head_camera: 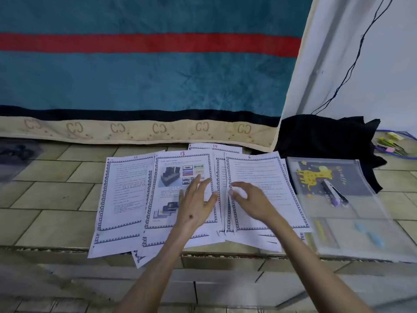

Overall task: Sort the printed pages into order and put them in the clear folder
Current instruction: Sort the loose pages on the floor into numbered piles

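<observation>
Several printed pages with blue borders lie fanned out on the tiled ledge. Page 11 (123,195) is at the left, page 13 (178,177) in the middle, page 6 (268,175) at the right, and page 14 (215,147) peeks out behind them. My left hand (195,202) rests flat with spread fingers on page 13. My right hand (247,198) hovers with curled fingers over the left edge of page 6, holding nothing. The clear folder (343,213) lies to the right of the pages.
A stapler (334,192) lies on a giraffe-print pouch on the folder. Black cloth (322,136) is bunched behind it, with coloured clips (390,146) at the far right. A teal blanket (140,71) hangs behind the ledge. The ledge's front edge (56,247) drops to a lower step.
</observation>
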`<state>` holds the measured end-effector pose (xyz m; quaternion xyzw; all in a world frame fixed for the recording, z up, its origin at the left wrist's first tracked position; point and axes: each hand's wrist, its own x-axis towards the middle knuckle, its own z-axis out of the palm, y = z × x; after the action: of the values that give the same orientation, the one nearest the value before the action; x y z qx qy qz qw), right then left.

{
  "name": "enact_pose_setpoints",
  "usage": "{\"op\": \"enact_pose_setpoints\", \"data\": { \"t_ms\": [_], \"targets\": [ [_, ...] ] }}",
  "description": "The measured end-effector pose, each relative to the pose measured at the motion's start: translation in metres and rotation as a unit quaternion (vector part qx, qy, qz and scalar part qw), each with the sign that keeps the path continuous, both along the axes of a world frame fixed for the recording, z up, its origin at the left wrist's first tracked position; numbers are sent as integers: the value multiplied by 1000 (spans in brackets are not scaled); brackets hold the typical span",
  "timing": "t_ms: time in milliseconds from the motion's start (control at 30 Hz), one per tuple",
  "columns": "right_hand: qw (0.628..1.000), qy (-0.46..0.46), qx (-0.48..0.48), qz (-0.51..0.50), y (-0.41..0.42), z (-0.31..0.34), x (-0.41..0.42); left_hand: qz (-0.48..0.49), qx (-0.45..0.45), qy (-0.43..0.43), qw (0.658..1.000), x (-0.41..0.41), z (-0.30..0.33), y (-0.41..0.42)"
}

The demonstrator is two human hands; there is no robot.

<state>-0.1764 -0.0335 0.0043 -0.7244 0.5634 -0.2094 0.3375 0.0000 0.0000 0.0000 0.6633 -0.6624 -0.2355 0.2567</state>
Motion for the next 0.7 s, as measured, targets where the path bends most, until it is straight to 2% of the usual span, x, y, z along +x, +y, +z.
{"op": "enact_pose_setpoints", "data": {
  "t_ms": [67,133,233,367,467,500,567,633,700],
  "targets": [
    [992,125,-19,-6,-3,-18,5,3,22,-118,993,-5,-19,-5],
    [980,201,8,9,-1,-39,11,-7,63,-185,981,-10,-40,-4],
    [972,236,-12,2,-3,-65,8,-5,74,-223,972,-12,-65,-3],
    [968,250,-8,5,0,-63,10,-5,63,-243,968,-11,-71,-3],
    [961,270,-50,3,-4,-54,17,-5,90,-202,975,-12,-63,-4],
    [965,253,-74,3,-6,-50,21,-5,102,-163,981,-11,-58,-7],
    [978,184,-95,14,-10,-44,31,25,95,-29,995,-2,-42,-13],
    [985,148,-76,47,-13,-41,38,128,45,81,987,21,-29,-19],
    [978,182,-59,84,-17,-45,40,253,27,55,965,55,-21,-22]
  ]
}}
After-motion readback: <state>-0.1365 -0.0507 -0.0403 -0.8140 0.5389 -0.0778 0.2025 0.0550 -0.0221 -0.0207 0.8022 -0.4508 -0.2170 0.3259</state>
